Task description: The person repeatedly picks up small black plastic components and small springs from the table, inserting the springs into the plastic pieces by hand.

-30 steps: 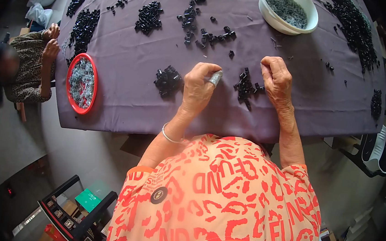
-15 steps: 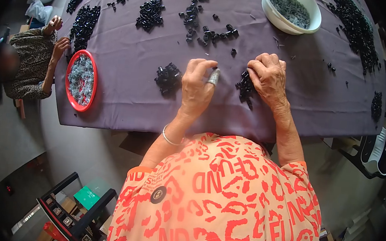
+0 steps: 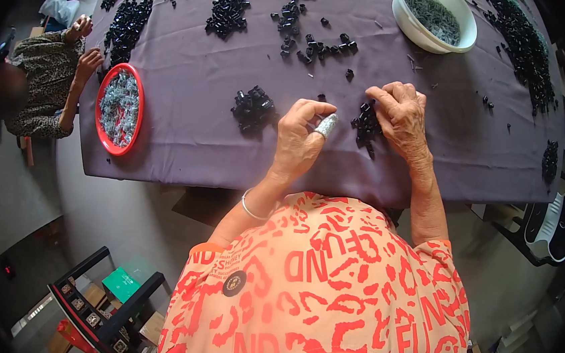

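Observation:
My left hand (image 3: pixel 302 136), its thumb wrapped in a pale covering, has thumb and index finger drawn together; anything between the tips is too small to make out. Just behind that index finger a small black piece (image 3: pixel 321 98) shows on the cloth. To the left lies a heap of glossy black pieces (image 3: pixel 253 109). My right hand (image 3: pixel 402 120) is bent over a smaller pile of black pieces (image 3: pixel 365 125), fingers curled and the thumb close against them. Whatever its fingertips hold is hidden.
A white bowl (image 3: pixel 470 38) of thin grey pieces stands at the back right. On the left is a red tray (image 3: pixel 138 120) of clear pieces. More black piles (image 3: pixel 228 14) lie across the purple cloth (image 3: pixel 187 114). Another person (image 3: pixel 45 82) sits at the left edge.
My left hand has shifted right, towards the small pile, with its thumb and index finger now pointing that way. My right hand's fingertips have lifted slightly to the pile's far end. The view has shifted slightly.

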Motion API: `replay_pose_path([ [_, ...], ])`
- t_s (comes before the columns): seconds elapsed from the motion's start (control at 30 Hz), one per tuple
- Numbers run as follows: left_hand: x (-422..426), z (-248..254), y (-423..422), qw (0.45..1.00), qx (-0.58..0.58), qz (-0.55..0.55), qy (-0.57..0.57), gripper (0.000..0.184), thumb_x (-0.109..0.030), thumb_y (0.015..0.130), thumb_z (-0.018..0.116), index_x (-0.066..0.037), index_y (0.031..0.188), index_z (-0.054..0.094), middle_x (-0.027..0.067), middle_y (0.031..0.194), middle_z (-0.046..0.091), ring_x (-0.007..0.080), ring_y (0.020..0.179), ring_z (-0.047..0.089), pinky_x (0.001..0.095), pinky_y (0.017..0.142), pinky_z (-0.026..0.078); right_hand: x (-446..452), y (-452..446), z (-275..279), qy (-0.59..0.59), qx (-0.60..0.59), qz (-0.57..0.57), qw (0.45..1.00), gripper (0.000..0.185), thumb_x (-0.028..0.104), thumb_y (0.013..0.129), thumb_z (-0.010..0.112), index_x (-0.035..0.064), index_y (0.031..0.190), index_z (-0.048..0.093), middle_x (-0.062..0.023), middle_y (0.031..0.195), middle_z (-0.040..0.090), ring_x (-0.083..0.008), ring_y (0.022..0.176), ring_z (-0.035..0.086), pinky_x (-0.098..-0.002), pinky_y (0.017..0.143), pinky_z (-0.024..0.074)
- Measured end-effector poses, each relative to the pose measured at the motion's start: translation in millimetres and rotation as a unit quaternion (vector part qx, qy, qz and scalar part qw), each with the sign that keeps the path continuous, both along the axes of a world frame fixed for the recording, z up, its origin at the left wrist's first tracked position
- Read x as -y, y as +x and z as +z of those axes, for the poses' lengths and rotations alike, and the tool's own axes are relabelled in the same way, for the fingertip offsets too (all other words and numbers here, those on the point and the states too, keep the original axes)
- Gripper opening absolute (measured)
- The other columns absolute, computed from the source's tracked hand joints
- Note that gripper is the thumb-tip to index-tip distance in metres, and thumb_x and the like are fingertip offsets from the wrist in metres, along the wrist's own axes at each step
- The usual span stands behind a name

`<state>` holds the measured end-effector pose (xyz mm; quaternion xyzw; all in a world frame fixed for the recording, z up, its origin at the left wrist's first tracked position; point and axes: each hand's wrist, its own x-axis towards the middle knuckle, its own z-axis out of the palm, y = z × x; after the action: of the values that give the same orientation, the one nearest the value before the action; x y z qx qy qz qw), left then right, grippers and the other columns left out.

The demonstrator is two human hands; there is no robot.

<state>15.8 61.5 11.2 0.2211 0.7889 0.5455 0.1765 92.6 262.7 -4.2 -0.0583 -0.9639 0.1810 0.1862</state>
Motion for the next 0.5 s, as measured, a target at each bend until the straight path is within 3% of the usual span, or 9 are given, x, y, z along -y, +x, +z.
replay_pose_path([
  [0.2, 3.9, 4.3, 6.1, 0.998, 0.05, -0.012, 0.035, 0.017, -0.003, 0.084, 0.067, -0.002, 0.101, 0.069, 0.0025, 0.089, 0.064, 0.0089, 0.075, 0.057, 0.0247, 0.07, 0.047, -4.5, 1.6, -6.1, 0.013, -0.057, 0.017, 0.998, 0.016, 0.009, 0.076, 0.071, 0.0131, 0.09, 0.068, 0.0012, 0.088, 0.061, -0.0181, 0.09, 0.056, -0.0358, 0.082, 0.0379],
  [0.27, 2.4, 4.5, 8.3, 0.994, 0.083, -0.012, 0.067, 0.014, -0.001, 0.085, 0.066, 0.0, 0.099, 0.069, 0.0035, 0.088, 0.064, 0.0081, 0.071, 0.058, 0.0245, 0.065, 0.048, 1.0, 6.1, 1.0, -0.083, -0.06, -0.001, 0.995, 0.014, 0.009, 0.077, 0.072, 0.0118, 0.09, 0.069, 0.0006, 0.089, 0.063, -0.0183, 0.091, 0.057, -0.0355, 0.082, 0.0381],
  [0.37, 0.3, 16.8, 5.6, 0.953, 0.291, -0.025, 0.078, 0.013, -0.003, 0.087, 0.066, 0.001, 0.099, 0.069, 0.002, 0.086, 0.065, 0.006, 0.071, 0.057, 0.0214, 0.061, 0.047, 14.7, 15.0, 16.2, -0.221, -0.057, -0.02, 0.973, 0.013, 0.008, 0.077, 0.074, 0.0079, 0.089, 0.069, -0.0029, 0.09, 0.066, -0.0205, 0.089, 0.06, -0.0352, 0.08, 0.0437],
  [0.5, -2.7, 4.6, 7.2, 0.903, 0.39, -0.047, 0.173, 0.021, -0.014, 0.09, 0.068, -0.002, 0.107, 0.069, 0.0022, 0.091, 0.068, 0.0055, 0.078, 0.057, 0.0205, 0.059, 0.044, 28.8, 21.2, 19.7, -0.353, -0.069, -0.016, 0.933, 0.014, 0.005, 0.075, 0.075, 0.0052, 0.088, 0.069, -0.0057, 0.089, 0.066, -0.0217, 0.085, 0.061, -0.0341, 0.076, 0.0483],
])
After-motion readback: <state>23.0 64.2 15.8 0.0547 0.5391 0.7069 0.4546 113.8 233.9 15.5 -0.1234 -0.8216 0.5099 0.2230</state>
